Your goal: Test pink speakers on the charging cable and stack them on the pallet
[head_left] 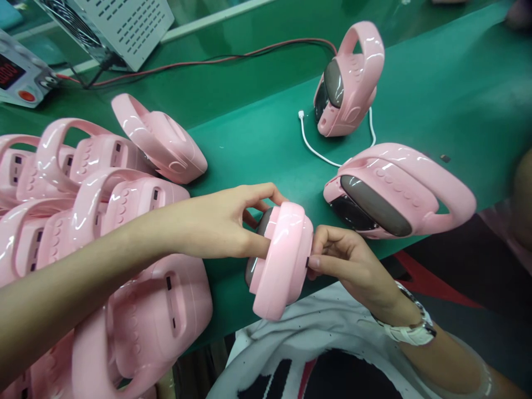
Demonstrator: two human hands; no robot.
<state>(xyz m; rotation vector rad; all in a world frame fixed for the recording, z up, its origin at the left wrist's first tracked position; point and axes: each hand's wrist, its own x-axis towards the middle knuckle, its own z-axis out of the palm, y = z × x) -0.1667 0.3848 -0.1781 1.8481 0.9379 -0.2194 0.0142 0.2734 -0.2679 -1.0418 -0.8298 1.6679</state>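
My left hand [233,221] grips a pink portable speaker [286,260] by its body, with the thumb under the carry handle. The speaker is tilted, its dark front facing left and its back side to the right. At that back side my right hand [349,263] is closed in a pinch. A small black card-like piece [308,261] shows at the fingertips, against the speaker; how far it sits in the shell I cannot tell. Just right of my hands another pink speaker [386,188] lies on the green table [257,149], its dark front showing.
Several pink speakers [162,299] crowd the left side. One more speaker [351,83] stands farther back, near a white cable [311,147]. A small dark chip [444,158] lies on the right. A power supply [20,72] with a red cable [233,57] is at the back left.
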